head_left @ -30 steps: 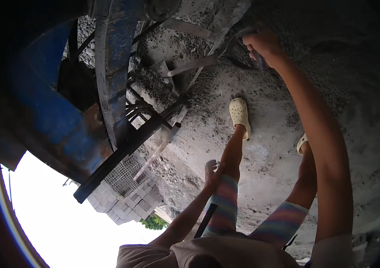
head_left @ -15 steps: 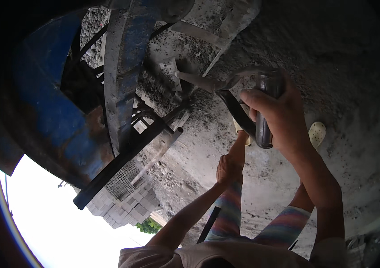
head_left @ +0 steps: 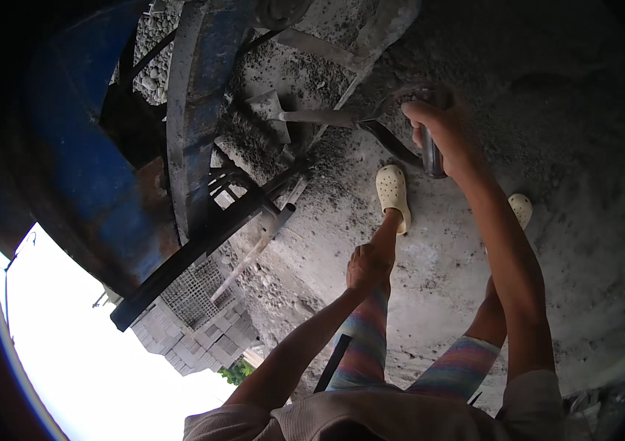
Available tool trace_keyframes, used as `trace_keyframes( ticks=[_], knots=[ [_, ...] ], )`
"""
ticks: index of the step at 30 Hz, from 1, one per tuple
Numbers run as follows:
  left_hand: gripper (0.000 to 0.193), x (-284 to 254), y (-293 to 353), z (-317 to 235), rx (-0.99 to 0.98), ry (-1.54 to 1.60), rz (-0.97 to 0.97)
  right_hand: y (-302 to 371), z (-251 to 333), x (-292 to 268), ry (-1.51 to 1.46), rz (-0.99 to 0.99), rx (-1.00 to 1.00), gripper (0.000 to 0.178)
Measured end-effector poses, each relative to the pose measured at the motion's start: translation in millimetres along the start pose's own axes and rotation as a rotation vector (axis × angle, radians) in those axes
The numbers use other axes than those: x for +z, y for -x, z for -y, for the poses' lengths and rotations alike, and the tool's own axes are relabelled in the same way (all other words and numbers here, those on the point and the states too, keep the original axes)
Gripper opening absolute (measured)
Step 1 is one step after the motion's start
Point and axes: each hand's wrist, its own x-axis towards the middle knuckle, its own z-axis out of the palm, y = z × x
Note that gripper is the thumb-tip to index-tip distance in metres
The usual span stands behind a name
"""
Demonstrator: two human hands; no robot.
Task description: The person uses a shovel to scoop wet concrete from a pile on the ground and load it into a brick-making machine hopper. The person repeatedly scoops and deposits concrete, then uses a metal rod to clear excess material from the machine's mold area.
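Observation:
My right hand (head_left: 441,128) is closed round the dark D-shaped grip of a shovel (head_left: 323,117); motion blurs the top of the grip. The shaft runs left, and the pale, flat metal blade (head_left: 267,110) lies against dark, gritty material beside a blue machine. Lower down, my left hand (head_left: 369,266) rests on my left knee with its fingers draped over it, and no tool shows in it.
A big blue, rusty machine (head_left: 92,140) with a grey rim fills the left. A black bar (head_left: 195,261) and a pale pole (head_left: 254,253) jut out below it. Grey blocks (head_left: 188,338) are stacked beyond. My cream clog (head_left: 392,187) stands on the dusty floor.
My right hand has pushed the shovel grip forward, away from me. The blade has shifted slightly left and forward. My left hand stays on the knee, and my left clog shows more fully.

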Motion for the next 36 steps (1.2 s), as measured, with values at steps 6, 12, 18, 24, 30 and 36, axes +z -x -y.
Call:
trace_keyframes(
  ticks=[6,12,18,24,30,36],
  knots=[
    [0.055,19,5,12,-0.003,0.137,-0.107,93,34,-17,-0.040,-0.121,-0.053,0.029],
    [0.053,24,-7,19,0.015,0.098,-0.020,62,-30,86,0.001,-0.080,-0.160,0.032],
    [0.054,6,-7,12,-0.027,0.162,-0.056,-31,-117,77,0.139,-0.150,-0.273,0.026],
    [0.054,0,-4,-16,-0.051,-0.003,-0.028,-77,-163,-11,-0.090,-0.164,0.040,0.010],
    [0.055,16,0,-3,0.001,0.071,-0.069,-4,-68,-7,0.083,-0.121,0.009,0.010],
    [0.061,19,-7,12,-0.063,0.116,0.007,9,35,-29,0.358,-0.160,-0.056,0.013]
  ],
)
